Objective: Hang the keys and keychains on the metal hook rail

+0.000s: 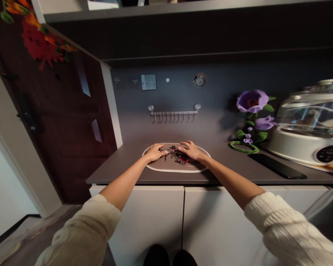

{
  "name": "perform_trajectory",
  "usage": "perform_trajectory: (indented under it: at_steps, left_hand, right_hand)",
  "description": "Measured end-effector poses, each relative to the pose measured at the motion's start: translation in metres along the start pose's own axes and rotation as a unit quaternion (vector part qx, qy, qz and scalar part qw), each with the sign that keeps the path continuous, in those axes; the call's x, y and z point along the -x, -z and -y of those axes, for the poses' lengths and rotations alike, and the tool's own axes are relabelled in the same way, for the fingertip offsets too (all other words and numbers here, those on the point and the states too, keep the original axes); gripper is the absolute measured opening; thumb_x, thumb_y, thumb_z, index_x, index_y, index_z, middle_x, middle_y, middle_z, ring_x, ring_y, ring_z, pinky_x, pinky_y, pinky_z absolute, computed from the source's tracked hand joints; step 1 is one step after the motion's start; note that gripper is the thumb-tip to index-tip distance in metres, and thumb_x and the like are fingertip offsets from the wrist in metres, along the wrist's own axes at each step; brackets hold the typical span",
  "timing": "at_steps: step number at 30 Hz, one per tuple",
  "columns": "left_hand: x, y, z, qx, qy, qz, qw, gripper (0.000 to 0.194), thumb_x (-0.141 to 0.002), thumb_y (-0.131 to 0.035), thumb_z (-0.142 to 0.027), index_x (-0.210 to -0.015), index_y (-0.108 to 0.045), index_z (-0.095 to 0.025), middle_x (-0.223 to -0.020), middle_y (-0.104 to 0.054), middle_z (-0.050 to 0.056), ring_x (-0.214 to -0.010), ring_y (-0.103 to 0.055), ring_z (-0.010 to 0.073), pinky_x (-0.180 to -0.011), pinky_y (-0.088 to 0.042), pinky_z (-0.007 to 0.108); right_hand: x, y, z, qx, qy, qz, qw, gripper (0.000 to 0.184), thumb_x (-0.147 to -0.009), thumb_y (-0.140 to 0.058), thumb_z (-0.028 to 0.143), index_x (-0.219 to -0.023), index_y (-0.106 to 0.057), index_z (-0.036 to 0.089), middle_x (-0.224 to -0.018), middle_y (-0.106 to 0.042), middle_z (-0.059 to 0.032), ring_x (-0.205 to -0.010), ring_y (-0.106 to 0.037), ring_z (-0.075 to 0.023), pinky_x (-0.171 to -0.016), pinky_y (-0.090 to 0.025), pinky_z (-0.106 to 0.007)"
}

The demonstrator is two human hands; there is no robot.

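Observation:
A bunch of keys (172,151) with metal and red parts lies on an oval brown mat (158,167) with a pale rim. From the left, my left hand (154,153) is closed on the bunch, its thumb and fingertips at the metal pieces. My right hand (193,151) reaches in from the other side, thumb and fingers bent around a red part of the same bunch; its grip is partly hidden. Just below the hands, a red and silver piece (182,160) rests on the mat, and I cannot make out whether it is joined to the ring.
To the right on the grey counter (116,166) are a black phone (277,166), purple knitted flowers (252,101) and a white appliance with a clear cover (308,136). A hook rail (174,113) is fixed to the back wall. A shelf (183,11) overhangs the counter.

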State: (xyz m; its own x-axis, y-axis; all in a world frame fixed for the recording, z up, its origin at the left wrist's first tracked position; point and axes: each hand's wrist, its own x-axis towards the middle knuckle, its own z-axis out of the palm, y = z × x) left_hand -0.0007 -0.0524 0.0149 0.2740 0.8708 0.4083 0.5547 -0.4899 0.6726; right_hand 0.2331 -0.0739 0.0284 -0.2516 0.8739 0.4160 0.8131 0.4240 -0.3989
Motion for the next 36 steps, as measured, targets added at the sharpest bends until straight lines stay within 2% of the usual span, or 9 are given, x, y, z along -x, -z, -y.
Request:
perform_trajectory:
  at_steps: [4,10,15,17,19,22,27,32,36]
  left_hand:
    - [0.008,0.010,-0.001,-0.072,-0.005,0.089,0.993,0.074,-0.051,-0.072,-0.049,-0.119,-0.054,-0.024,-0.137,-0.041,0.009,-0.128,-0.032,0.0299,-0.105,-0.021,0.037]
    - [0.015,0.011,-0.016,-0.108,0.006,0.020,0.994,0.066,-0.049,-0.074,-0.045,-0.110,-0.058,-0.026,-0.131,-0.047,0.011,-0.125,-0.034,0.0328,-0.103,-0.023,0.044]
    - [0.005,0.028,-0.057,0.063,-0.037,0.050,0.996,0.045,-0.047,-0.077,-0.040,-0.086,-0.065,-0.021,-0.098,-0.064,0.009,-0.094,-0.059,0.0227,-0.081,-0.044,0.031]
    - [0.001,0.040,-0.076,0.151,-0.053,0.111,0.981,0.034,-0.052,-0.075,-0.040,-0.076,-0.064,-0.019,-0.081,-0.065,0.005,-0.077,-0.061,0.0172,-0.071,-0.047,0.028]
    - [-0.001,0.052,-0.093,0.242,-0.041,0.155,0.957,0.032,-0.058,-0.072,-0.043,-0.070,-0.061,-0.016,-0.068,-0.061,0.003,-0.065,-0.059,0.0131,-0.066,-0.046,0.028]
    - [-0.001,0.066,-0.105,0.380,-0.002,0.157,0.911,0.050,-0.066,-0.056,-0.062,-0.051,-0.044,-0.016,-0.047,-0.044,-0.002,-0.045,-0.046,0.0083,-0.052,-0.042,0.027]
    - [0.011,0.058,-0.077,0.462,0.088,0.155,0.869,0.065,-0.065,-0.021,-0.080,-0.041,-0.020,-0.020,-0.035,-0.018,-0.004,-0.033,-0.022,0.0055,-0.036,-0.023,0.023]
    - [0.033,0.029,-0.030,0.467,0.172,0.172,0.850,0.066,-0.062,-0.019,-0.083,-0.040,-0.019,-0.021,-0.032,-0.015,-0.005,-0.031,-0.015,0.0049,-0.034,-0.015,0.023]
    - [0.040,0.023,-0.016,0.473,0.173,0.181,0.845,0.066,-0.062,-0.017,-0.083,-0.039,-0.016,-0.021,-0.032,-0.013,-0.005,-0.029,-0.014,0.0047,-0.034,-0.013,0.023]
  right_hand:
    - [0.009,0.006,0.001,0.038,0.058,0.154,0.986,0.074,-0.065,-0.062,0.056,-0.131,-0.040,0.032,-0.141,-0.031,-0.0088,-0.125,-0.035,-0.0289,-0.099,-0.031,-0.044]
    - [0.000,0.000,-0.003,0.108,0.027,0.012,0.994,0.054,-0.076,-0.054,0.045,-0.126,-0.047,0.025,-0.133,-0.043,-0.0136,-0.122,-0.038,-0.0302,-0.096,-0.030,-0.051]
    - [-0.015,0.024,0.030,-0.061,0.035,0.072,0.995,0.020,-0.068,-0.066,0.030,-0.083,-0.067,0.017,-0.091,-0.065,-0.0094,-0.090,-0.058,-0.0225,-0.084,-0.042,-0.038]
    - [-0.019,0.040,0.049,-0.231,0.020,0.164,0.959,0.021,-0.067,-0.066,0.035,-0.074,-0.065,0.015,-0.075,-0.065,-0.0056,-0.074,-0.059,-0.0177,-0.074,-0.045,-0.033]
    - [-0.020,0.054,0.066,-0.370,0.008,0.261,0.891,0.031,-0.068,-0.064,0.044,-0.072,-0.062,0.014,-0.070,-0.063,-0.0052,-0.066,-0.058,-0.0149,-0.067,-0.046,-0.029]
    - [-0.019,0.066,0.080,-0.503,-0.021,0.284,0.816,0.054,-0.074,-0.043,0.065,-0.053,-0.048,0.016,-0.048,-0.048,-0.0001,-0.044,-0.044,-0.0088,-0.047,-0.039,-0.023]
    - [-0.008,0.042,0.069,-0.598,-0.054,0.258,0.757,0.064,-0.071,-0.014,0.078,-0.043,-0.015,0.020,-0.036,-0.015,0.0054,-0.033,-0.017,-0.0060,-0.034,-0.019,-0.020]
    - [0.017,0.002,0.045,-0.638,-0.097,0.249,0.722,0.066,-0.066,-0.012,0.082,-0.043,-0.011,0.020,-0.035,-0.012,0.0064,-0.033,-0.011,-0.0051,-0.033,-0.013,-0.020]
    - [0.023,-0.004,0.041,-0.655,-0.110,0.234,0.710,0.065,-0.067,-0.013,0.081,-0.043,-0.012,0.020,-0.034,-0.014,0.0063,-0.034,-0.010,-0.0049,-0.034,-0.012,-0.020]
